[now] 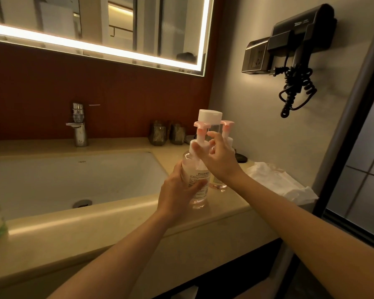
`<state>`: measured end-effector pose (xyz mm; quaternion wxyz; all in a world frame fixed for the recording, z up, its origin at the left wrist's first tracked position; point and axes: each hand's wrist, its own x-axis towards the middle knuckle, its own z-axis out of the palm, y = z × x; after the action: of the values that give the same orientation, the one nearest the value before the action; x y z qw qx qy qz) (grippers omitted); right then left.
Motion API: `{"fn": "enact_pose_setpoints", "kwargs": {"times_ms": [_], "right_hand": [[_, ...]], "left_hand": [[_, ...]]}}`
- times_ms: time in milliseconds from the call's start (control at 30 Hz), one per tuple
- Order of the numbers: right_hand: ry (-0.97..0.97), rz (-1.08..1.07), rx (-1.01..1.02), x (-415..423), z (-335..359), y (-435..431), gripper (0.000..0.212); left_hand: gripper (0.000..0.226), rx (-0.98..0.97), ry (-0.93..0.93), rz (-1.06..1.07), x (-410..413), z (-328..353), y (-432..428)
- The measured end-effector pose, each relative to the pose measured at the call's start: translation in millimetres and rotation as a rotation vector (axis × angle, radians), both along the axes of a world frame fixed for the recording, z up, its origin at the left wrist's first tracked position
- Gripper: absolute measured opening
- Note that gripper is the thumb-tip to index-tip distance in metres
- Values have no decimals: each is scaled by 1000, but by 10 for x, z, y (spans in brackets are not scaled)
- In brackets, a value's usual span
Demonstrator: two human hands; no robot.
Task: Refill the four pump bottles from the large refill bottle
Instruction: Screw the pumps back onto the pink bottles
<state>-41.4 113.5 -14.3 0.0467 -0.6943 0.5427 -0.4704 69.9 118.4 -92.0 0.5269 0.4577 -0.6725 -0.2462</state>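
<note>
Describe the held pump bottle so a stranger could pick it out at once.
Start at the white sink basin and move right along the beige counter. There, before a white-capped bottle, stands the frontmost pump bottle, the only one gripped by the left hand, with the right hand at its collar.

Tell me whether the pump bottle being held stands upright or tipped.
Upright: the pump bottle stands base-down on the counter, left hand gripping its body, right hand at its pump collar.
</note>
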Motion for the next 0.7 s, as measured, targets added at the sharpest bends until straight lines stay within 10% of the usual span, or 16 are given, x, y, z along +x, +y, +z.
{"fn": "enact_pose_setpoints", "kwargs": {"times_ms": [133,467,700], "right_hand": [[-71,138,-18,-31,-27,15,36],[-39,-43,-45,14,-106,-80,67],[-101,62,-118,-17,-79,-57,32]], "left_hand": [[67,5,-1,15,15,0,-2],[70,-5,6,6,-1,5,-6],[70,-4,23,8,6,12,-9]]}}
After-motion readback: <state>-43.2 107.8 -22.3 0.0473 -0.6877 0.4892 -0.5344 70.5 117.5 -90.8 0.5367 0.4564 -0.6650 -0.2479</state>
